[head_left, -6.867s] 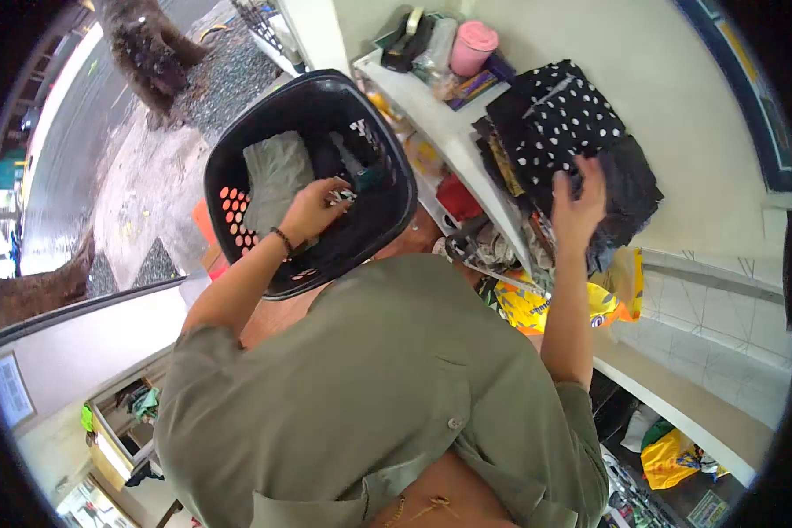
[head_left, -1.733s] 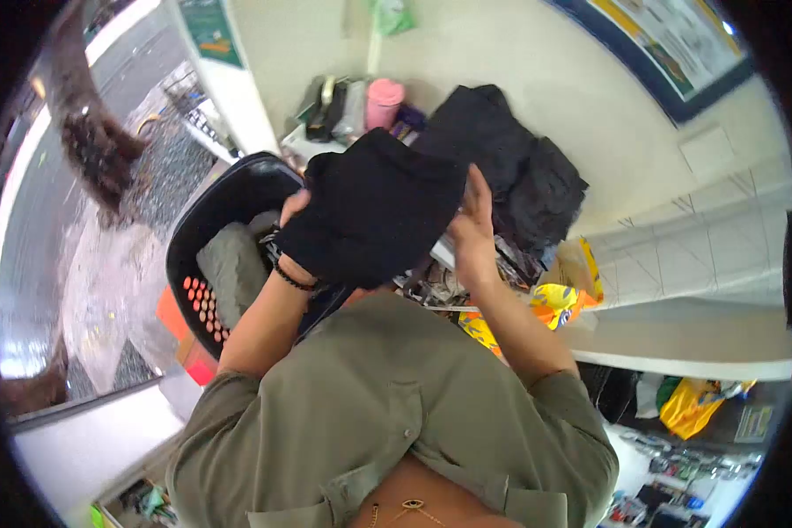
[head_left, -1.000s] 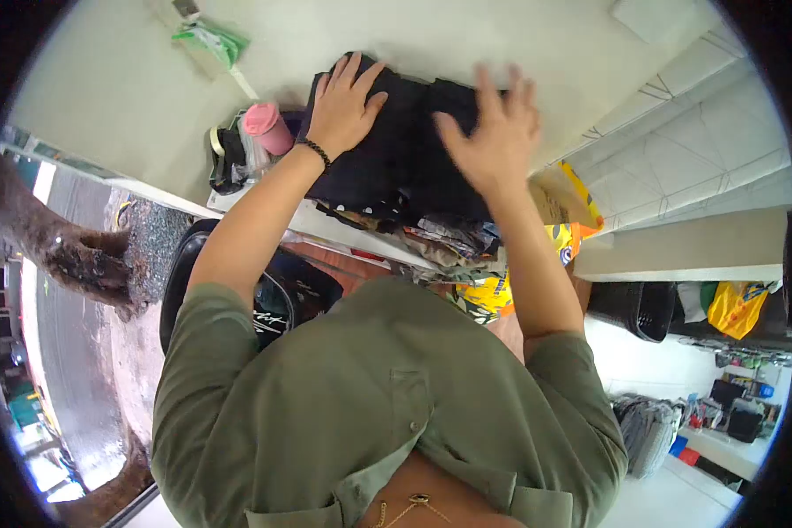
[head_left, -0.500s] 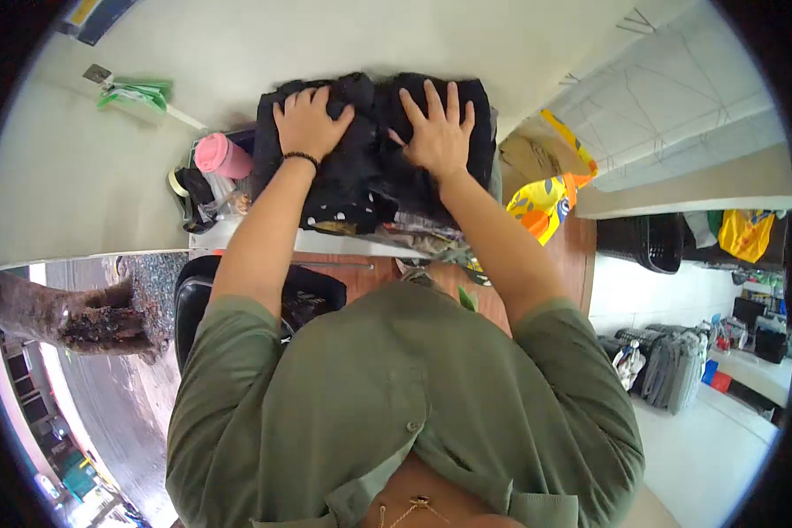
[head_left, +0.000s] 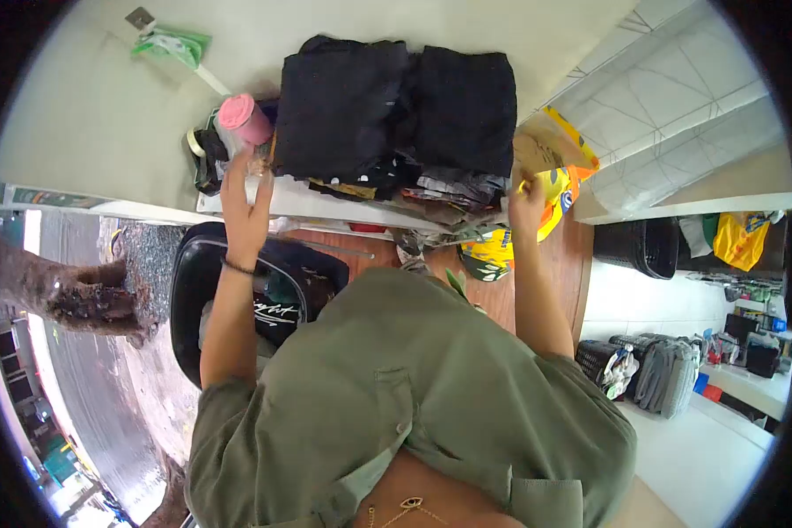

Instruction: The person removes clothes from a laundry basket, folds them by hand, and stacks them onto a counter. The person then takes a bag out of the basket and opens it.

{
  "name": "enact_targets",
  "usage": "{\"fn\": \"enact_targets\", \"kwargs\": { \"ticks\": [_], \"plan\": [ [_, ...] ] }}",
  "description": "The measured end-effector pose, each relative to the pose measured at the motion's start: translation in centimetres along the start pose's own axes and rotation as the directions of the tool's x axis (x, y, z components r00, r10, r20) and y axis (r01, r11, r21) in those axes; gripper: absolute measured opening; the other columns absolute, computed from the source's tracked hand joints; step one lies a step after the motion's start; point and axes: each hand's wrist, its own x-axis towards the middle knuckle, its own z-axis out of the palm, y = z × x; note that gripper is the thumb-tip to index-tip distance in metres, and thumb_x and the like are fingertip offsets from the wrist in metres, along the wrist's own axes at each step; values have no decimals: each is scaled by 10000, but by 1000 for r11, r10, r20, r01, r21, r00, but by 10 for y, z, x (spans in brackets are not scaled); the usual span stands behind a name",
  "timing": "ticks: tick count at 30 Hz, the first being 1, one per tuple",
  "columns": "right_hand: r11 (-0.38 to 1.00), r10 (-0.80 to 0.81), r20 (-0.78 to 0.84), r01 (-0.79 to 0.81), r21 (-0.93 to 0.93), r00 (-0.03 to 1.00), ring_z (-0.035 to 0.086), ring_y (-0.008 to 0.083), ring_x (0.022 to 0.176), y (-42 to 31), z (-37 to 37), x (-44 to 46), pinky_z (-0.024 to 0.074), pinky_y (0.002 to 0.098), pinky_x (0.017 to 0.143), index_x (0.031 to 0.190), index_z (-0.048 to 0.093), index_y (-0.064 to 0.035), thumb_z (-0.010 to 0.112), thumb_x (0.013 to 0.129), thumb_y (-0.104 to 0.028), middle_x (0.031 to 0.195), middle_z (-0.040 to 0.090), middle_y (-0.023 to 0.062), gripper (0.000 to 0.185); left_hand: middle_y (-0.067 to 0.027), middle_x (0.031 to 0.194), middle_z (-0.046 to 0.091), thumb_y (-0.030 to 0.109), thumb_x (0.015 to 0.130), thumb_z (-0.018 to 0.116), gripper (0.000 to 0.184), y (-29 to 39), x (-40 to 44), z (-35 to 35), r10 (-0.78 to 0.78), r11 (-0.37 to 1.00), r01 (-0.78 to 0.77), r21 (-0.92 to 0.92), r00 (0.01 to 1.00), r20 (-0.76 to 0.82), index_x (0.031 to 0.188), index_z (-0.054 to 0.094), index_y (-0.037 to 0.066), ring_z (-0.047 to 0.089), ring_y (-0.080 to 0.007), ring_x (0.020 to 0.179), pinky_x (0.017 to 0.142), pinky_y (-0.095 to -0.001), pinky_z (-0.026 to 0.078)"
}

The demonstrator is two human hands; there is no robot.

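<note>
Two neighbouring stacks of folded clothes, each topped with black cloth, lie on a white surface against the wall: the left black stack [head_left: 343, 110] and the right black stack [head_left: 465, 110]. Patterned garments [head_left: 458, 189] show beneath at the front. My left hand [head_left: 247, 209], a dark bracelet at its wrist, is off the cloth at the left stack's front corner, fingers spread. Just beyond its fingertips stands a pink lidded cup [head_left: 248, 120]. My right hand [head_left: 526, 204] is beside the right stack's front corner with curled fingers; whether they hold anything is hidden.
A black basket [head_left: 187, 290] with clothes sits at my left, below the white surface. Right of the stacks is a yellow patterned bag [head_left: 554, 198]. Black baskets [head_left: 638, 246] and grey folded cloths [head_left: 669, 374] are farther right. A tree trunk [head_left: 70, 286] shows outside at left.
Both hands have lifted off the black stacks and come back towards me, the left to the left corner, the right to the right side. The black tops now look flatter.
</note>
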Motion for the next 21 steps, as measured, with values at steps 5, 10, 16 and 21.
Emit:
{"fn": "enact_targets", "kwargs": {
  "ticks": [5,10,16,21],
  "plan": [
    [882,-244,306,342,-325,920,568,432,1085,11,2,-44,479,481,925,1213,576,-55,717,755,-154,1187,585,235,490,-234,1406,475,267,915,640,512,-36,-120,-36,-218,940,217,262,976,-26,1371,513,68,444,-371,1314,1081,-498,323],
    [853,-93,304,233,-466,948,577,438,1065,44,22,-41,489,484,894,1165,585,-29,696,765,-129,1193,592,223,428,-260,1476,379,534,855,634,748,-75,-244,-40,-709,388,563,730,688,-154,1421,458,78,314,-426,1393,1129,-572,222],
    [909,-162,-171,80,-409,972,508,419,1204,-2,60,-144,393,516,1034,1386,437,-34,757,700,-175,1319,520,240,770,-272,1554,237,658,755,669,954,-61,-302,-67,-773,487,519,703,630,70,1499,362,146,191,-453,1445,1159,-579,161],
    [885,-460,245,464,43,854,402,421,1309,-45,84,-200,307,505,1101,1361,474,-41,694,746,-56,1408,448,211,654,-278,1557,219,661,741,682,949,-49,-317,-118,-776,271,710,650,561,-289,1506,343,212,175,-429,1456,1148,-593,167]
  ]
}}
